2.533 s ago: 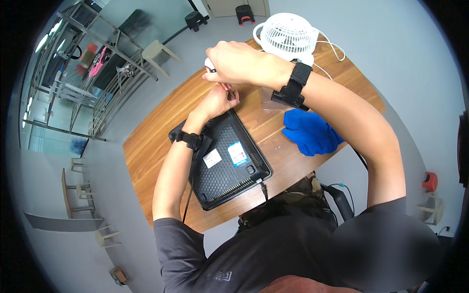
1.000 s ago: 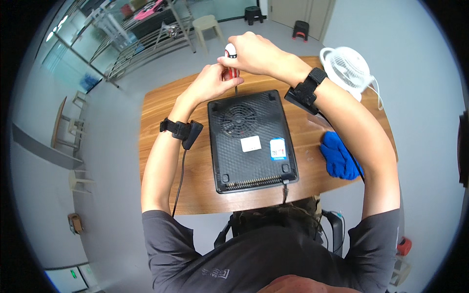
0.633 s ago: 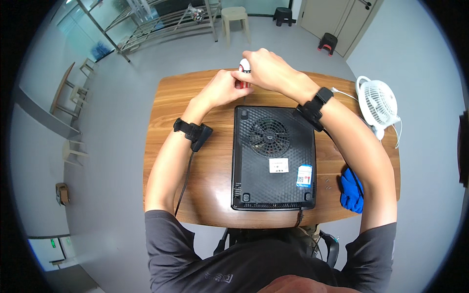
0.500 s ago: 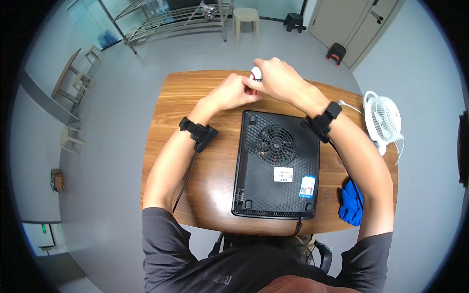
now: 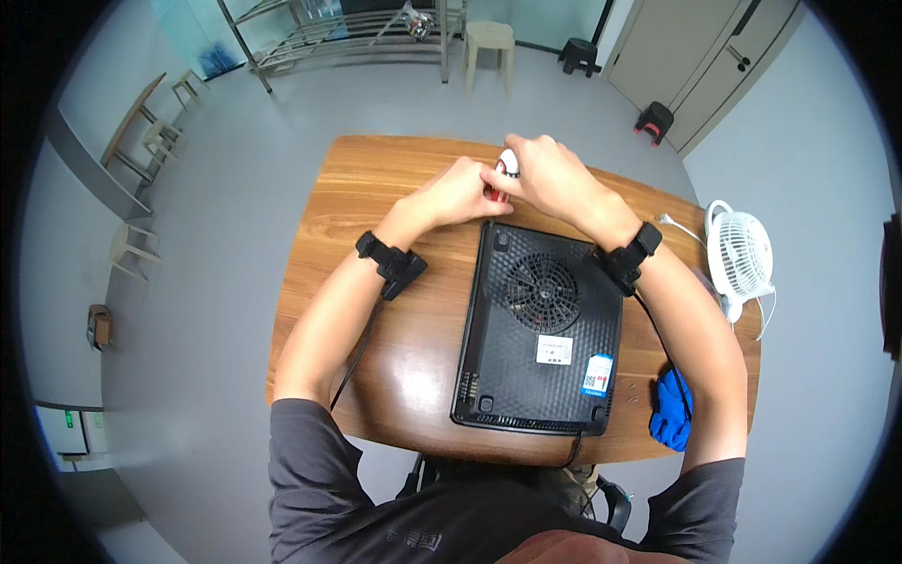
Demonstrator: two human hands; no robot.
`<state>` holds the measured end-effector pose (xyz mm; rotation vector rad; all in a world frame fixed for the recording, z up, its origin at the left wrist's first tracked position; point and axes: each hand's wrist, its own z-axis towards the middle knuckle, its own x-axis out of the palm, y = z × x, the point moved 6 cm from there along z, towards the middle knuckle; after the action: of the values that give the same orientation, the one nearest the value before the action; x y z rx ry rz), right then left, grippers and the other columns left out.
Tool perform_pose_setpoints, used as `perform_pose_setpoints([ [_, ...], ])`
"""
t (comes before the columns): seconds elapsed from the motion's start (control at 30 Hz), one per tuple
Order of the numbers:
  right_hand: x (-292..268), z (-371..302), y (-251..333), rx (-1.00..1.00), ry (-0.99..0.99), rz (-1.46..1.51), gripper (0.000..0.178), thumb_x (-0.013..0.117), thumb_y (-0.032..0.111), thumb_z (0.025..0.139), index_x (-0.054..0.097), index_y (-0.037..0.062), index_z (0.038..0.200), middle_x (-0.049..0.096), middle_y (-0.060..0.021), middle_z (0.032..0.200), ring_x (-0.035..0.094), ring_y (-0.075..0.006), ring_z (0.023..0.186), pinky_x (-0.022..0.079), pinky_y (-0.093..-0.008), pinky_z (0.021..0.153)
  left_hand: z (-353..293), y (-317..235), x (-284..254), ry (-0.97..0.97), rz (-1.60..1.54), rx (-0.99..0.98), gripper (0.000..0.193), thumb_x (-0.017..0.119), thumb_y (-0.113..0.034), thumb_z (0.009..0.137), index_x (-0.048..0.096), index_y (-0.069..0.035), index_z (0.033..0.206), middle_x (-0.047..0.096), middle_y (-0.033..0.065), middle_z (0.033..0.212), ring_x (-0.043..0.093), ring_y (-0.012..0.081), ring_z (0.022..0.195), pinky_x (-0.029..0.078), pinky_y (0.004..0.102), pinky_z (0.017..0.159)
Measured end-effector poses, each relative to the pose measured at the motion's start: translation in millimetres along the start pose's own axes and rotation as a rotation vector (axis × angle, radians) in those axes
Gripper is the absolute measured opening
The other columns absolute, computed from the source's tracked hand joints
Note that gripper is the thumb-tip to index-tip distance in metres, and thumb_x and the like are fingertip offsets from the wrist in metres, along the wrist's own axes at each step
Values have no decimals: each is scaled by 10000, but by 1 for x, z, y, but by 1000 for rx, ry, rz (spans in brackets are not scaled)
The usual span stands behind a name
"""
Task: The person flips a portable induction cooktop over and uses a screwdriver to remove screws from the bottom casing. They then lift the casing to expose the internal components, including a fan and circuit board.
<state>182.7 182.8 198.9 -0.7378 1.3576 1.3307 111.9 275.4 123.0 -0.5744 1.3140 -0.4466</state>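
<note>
My left hand (image 5: pixel 460 191) is closed round the red lower part of a small red and white bottle (image 5: pixel 508 163), at the far side of the wooden table. My right hand (image 5: pixel 552 176) grips the same bottle from the right, its fingers wrapped about the white top. Much of the bottle is hidden by the fingers. Just nearer than both hands lies a flat black appliance, apparently an induction cooker (image 5: pixel 507 362), underside up. A round fan grille, two labels and small corner feet show on it. Its cord leaves from the near edge.
A white fan (image 5: pixel 740 246) with its cord and plug stands at the table's (image 5: pixel 319 282) right side. Bunched blue cloth (image 5: pixel 669 411) lies near the right front edge. Each wrist wears a black strapped device with a cable. Beyond the table are stools (image 5: pixel 489 39) and a metal rack (image 5: pixel 352 58).
The whole view has shifted slightly, moving the table's contents a little right and down in the picture. Both hands keep their hold on the bottle.
</note>
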Motion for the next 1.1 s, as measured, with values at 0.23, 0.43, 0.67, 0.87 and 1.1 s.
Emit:
perform_pose_setpoints([
  [0.23,0,4,6,-26,49,-57,536,711,473,920,676,-59,977,712,-247,789,711,-425,755,579,-485,725,-4,5,3,3,-37,-8,287,820,-251,816,692,4,847,713,133,754,658,306,690,531,397,709],
  [0.43,-2,5,27,22,132,-230,647,610,600,942,719,-36,897,713,-238,779,720,-418,770,589,-480,721,-9,10,6,-41,-110,52,314,820,-278,811,686,-1,873,716,148,798,671,320,757,532,394,735],
  [0.67,6,10,19,16,78,-432,681,509,583,1002,739,8,720,709,-205,719,729,-378,741,592,-451,693,-6,-2,9,-126,-110,-15,347,863,-274,769,663,-10,871,693,120,817,648,296,775,531,388,766],
  [0.87,11,16,15,-138,86,-440,540,520,464,1021,690,37,738,678,-179,675,679,-401,691,536,-489,616,-6,5,10,-103,-112,-3,344,855,-280,783,679,9,840,684,118,772,633,275,722,523,374,732],
  [1.1,13,17,19,-258,107,-368,433,527,400,1017,674,19,873,675,-198,696,670,-416,694,530,-505,642,-4,7,8,-97,-210,109,214,813,-195,810,730,-5,858,683,94,735,617,210,672,516,357,695],
])
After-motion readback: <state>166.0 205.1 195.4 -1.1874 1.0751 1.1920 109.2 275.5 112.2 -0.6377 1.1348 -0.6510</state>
